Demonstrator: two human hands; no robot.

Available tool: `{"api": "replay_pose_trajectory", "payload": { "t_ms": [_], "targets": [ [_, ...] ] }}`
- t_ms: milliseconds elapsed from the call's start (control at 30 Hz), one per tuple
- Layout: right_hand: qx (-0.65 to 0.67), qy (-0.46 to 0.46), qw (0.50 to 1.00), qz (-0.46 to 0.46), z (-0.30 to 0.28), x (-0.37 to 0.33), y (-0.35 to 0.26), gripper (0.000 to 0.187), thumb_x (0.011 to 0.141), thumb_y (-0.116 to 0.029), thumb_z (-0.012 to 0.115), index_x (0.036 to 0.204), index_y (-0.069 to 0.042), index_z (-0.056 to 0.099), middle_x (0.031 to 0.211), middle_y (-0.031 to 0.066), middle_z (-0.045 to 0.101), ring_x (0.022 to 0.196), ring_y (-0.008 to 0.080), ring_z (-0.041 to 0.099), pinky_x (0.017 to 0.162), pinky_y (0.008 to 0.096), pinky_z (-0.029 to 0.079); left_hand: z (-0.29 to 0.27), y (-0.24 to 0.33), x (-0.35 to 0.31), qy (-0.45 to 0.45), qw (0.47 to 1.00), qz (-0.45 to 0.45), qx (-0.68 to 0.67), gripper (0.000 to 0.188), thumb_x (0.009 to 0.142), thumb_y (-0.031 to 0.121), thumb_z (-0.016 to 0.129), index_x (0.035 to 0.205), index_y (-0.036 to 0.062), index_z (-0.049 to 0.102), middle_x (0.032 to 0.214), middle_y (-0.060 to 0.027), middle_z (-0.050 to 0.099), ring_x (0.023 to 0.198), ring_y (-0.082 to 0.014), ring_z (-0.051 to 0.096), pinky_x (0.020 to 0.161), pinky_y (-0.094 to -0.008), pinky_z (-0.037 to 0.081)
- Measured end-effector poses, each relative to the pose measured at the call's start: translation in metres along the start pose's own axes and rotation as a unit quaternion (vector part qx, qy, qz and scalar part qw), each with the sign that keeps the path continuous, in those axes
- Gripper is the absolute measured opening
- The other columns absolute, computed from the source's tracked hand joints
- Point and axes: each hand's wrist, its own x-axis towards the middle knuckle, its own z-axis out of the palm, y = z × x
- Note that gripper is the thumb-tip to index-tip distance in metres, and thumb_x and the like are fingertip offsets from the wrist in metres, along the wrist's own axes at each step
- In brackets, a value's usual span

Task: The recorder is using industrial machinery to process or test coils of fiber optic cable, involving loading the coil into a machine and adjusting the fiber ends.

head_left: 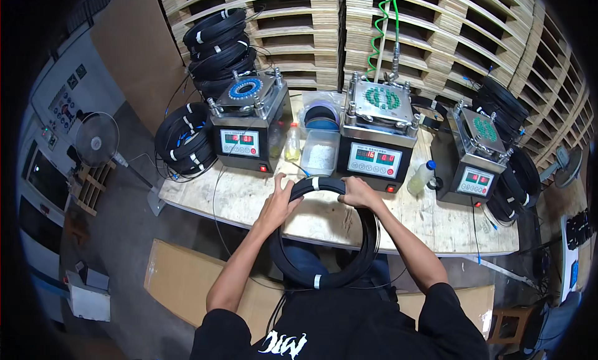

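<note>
A large coil of black cable (293,270) is held up in front of my body, tilted against the near edge of the workbench. White bands wrap it at the top and bottom. My left hand (277,203) grips its upper left side, with the fingers partly spread around the bundle. My right hand (360,193) is closed around its upper right side. Just beyond my left fingers, a cable end with a blue connector (304,170) lies near a clear plastic tray (309,168) of white material. Loose cable trails from the coil near my lap.
The wooden workbench (430,226) carries a left machine (241,157), a middle machine (374,179) and a right machine (472,176). Bottles (292,142) stand between them. More black coils (180,142) are stacked at both sides. Pallets (299,23) rise behind; a fan (98,139) stands left.
</note>
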Motion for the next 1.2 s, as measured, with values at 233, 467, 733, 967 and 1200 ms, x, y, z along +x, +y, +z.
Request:
{"api": "replay_pose_trajectory", "payload": {
  "t_ms": [233, 467, 733, 967, 1200],
  "targets": [
    [0.005, -0.032, 0.998, -0.063, 0.002, 0.034, -0.048, 0.05, 0.07, -0.017, 0.073, 0.112, 0.009, 0.063, 0.099, 0.0299, 0.068, 0.098, 0.0433, 0.067, 0.089, 0.0453, 0.052, -0.036, -0.011, -0.014, 0.119, 0.991, -0.06, -0.002, 0.038, 0.089, 0.02, 0.072, 0.12, 0.0071, 0.054, 0.15, -0.0303, 0.023, 0.091, -0.0556, 0.063, 0.079, -0.0586, 0.054],
    [-0.006, -0.022, 0.989, -0.148, 0.044, 0.1, -0.09, 0.042, 0.069, -0.016, 0.07, 0.104, 0.006, 0.062, 0.101, 0.0291, 0.066, 0.095, 0.0447, 0.065, 0.084, 0.0487, 0.052, -0.058, -0.094, -0.012, 0.101, 0.986, -0.131, 0.026, 0.046, 0.087, 0.022, 0.075, 0.125, 0.0097, 0.053, 0.148, -0.0389, 0.025, 0.104, -0.0585, 0.057, 0.088, -0.0563, 0.052],
    [0.01, -0.028, 0.992, -0.125, -0.001, 0.083, -0.158, 0.041, 0.068, -0.012, 0.072, 0.104, 0.002, 0.059, 0.082, 0.0273, 0.067, 0.082, 0.0459, 0.066, 0.075, 0.0488, 0.052, -0.154, -0.07, -0.003, 0.007, 0.992, -0.125, 0.026, 0.045, 0.084, 0.014, 0.075, 0.12, 0.0002, 0.052, 0.111, -0.0248, 0.062, 0.1, -0.0465, 0.063, 0.08, -0.052, 0.052],
    [0.046, 0.063, 0.984, -0.157, -0.069, 0.125, -0.254, 0.051, 0.075, -0.024, 0.082, 0.11, 0.006, 0.061, 0.094, 0.0276, 0.069, 0.091, 0.0419, 0.069, 0.079, 0.0448, 0.054, -0.277, -0.082, 0.057, 0.095, 0.992, -0.005, 0.083, 0.044, 0.088, 0.032, 0.074, 0.113, 0.0018, 0.054, 0.094, -0.021, 0.066, 0.083, -0.0433, 0.067, 0.066, -0.052, 0.052],
    [0.11, 0.162, 0.975, -0.108, -0.085, 0.199, -0.283, 0.058, 0.089, -0.048, 0.072, 0.107, 0.007, 0.066, 0.072, 0.0122, 0.066, 0.064, 0.0183, 0.063, 0.063, 0.0355, 0.052, -0.336, -0.135, 0.168, 0.089, 0.985, 0.117, 0.093, 0.046, 0.089, 0.038, 0.072, 0.112, 0.002, 0.056, 0.097, -0.022, 0.068, 0.09, -0.0433, 0.067, 0.073, -0.0509, 0.053]
  ]
}}
